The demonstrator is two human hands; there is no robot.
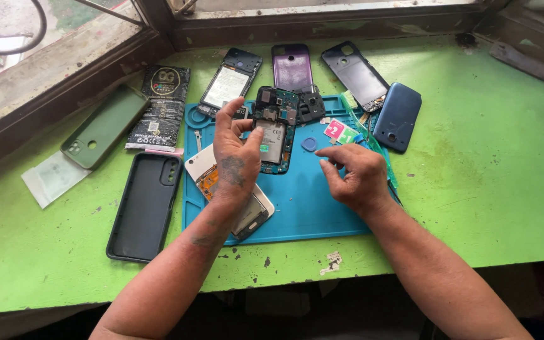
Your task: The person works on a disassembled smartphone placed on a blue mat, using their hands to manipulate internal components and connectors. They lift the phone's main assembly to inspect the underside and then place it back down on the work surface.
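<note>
On the far left a green phone case (104,126) is lying on the green counter (473,208), with a black packet (161,107) and a black phone case (145,204) just beside it. The left hand (235,165) is holding an opened phone (274,129) tilted up over the blue work mat (303,208), its grip clamped on the phone's left edge with the thumb pressing near the battery. A white phone (199,165) is lying partly under that wrist. The right hand (355,175) is hovering to the right of the opened phone; its fingertips are pinched together, and I cannot tell whether anything small is sitting between them.

To do this well, the left hand is best kept on the frame, off the bare circuit parts, with the phone staying above the mat so that small pieces land there.

Further right a dark blue back cover (398,116) is resting by the mat's corner. Beyond it the counter is offering open room; the front edge is running close below both forearms.
</note>
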